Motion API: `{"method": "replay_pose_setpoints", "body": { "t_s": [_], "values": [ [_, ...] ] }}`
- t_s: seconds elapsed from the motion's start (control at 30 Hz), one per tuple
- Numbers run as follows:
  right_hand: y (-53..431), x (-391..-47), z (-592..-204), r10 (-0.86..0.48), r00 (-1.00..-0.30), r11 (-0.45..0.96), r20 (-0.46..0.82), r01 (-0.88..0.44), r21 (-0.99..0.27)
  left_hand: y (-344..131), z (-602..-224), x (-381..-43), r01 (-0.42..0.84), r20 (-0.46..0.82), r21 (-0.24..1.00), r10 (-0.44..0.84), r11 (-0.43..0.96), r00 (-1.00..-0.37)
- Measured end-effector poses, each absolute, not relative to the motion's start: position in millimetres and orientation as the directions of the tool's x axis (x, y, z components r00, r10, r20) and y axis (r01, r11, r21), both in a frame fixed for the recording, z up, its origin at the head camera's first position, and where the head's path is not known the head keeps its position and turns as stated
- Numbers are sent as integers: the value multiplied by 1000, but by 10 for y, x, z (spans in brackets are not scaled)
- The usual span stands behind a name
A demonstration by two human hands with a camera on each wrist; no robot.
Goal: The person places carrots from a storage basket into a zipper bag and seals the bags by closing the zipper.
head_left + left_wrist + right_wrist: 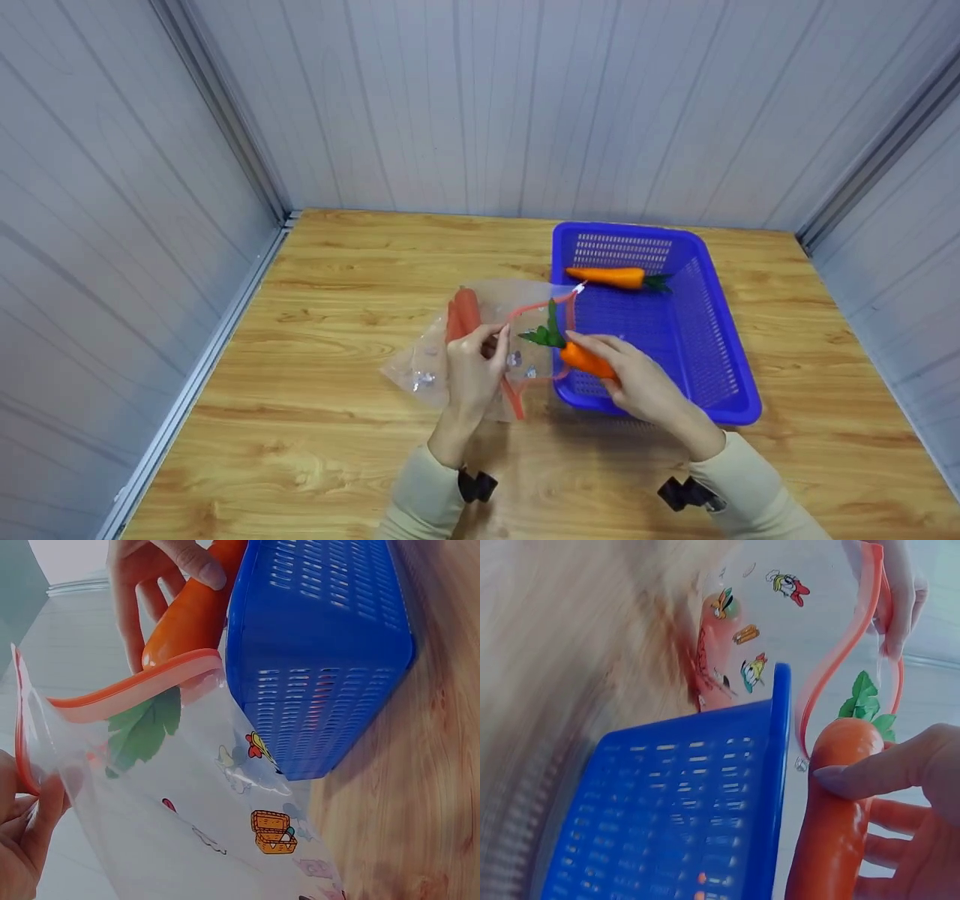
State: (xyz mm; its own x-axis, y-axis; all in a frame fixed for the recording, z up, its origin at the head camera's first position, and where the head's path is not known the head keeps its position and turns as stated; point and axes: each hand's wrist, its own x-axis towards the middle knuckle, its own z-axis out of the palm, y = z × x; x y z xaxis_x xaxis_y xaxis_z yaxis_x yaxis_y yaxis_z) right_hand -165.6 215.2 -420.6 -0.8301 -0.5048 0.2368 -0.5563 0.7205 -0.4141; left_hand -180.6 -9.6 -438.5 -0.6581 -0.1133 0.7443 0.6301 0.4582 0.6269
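My left hand (476,367) pinches the red-rimmed mouth of a clear zip bag (172,802) printed with small cartoons, keeping it spread. Inside the bag, toward its far end, lie orange-red carrots (466,309). In my right hand (637,379) I hold an orange carrot (832,817) between thumb and fingers, its green leaves (551,330) pointing at the bag. In the left wrist view the leaves show through the clear plastic, with the carrot's body outside the rim. Below the right hand is a blue basket (724,337).
Another carrot (611,277) with green leaves lies in the basket near its back wall. The basket stands on a wood-grain table (300,450), right of the bag. Pale panelled walls (487,105) enclose the back and both sides.
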Motion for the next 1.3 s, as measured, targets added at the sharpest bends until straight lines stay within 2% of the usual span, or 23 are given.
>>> {"method": "replay_pose_setpoints", "body": {
  "t_s": [0.2, 0.4, 0.63, 0.87, 1.13, 1.3],
  "values": [
    [2019, -1656, -4151, -485, -856, 777, 178, -515, -363, -91, -4375, -1808, 628, 744, 626, -113, 463, -658],
    [1843, -1666, -4058, -455, -880, 841, 138, -476, -257, -82, -4372, -1793, 605, 727, 640, -119, 474, -676],
    [1679, -1684, -3993, -433, -864, 867, 257, -477, -142, -81, -4365, -1807, 646, 751, 624, -109, 440, -651],
    [1548, -1742, -3998, -413, -851, 861, 325, -481, -165, -83, -4343, -1807, 637, 746, 623, -101, 454, -658],
    [1433, -1927, -4089, -424, -866, 863, 264, -475, -172, -69, -4324, -1807, 627, 742, 623, -98, 468, -663],
    [1362, -2054, -4149, -435, -885, 870, 166, -460, -177, -63, -4323, -1805, 619, 732, 631, -94, 467, -675]
  ]
}}
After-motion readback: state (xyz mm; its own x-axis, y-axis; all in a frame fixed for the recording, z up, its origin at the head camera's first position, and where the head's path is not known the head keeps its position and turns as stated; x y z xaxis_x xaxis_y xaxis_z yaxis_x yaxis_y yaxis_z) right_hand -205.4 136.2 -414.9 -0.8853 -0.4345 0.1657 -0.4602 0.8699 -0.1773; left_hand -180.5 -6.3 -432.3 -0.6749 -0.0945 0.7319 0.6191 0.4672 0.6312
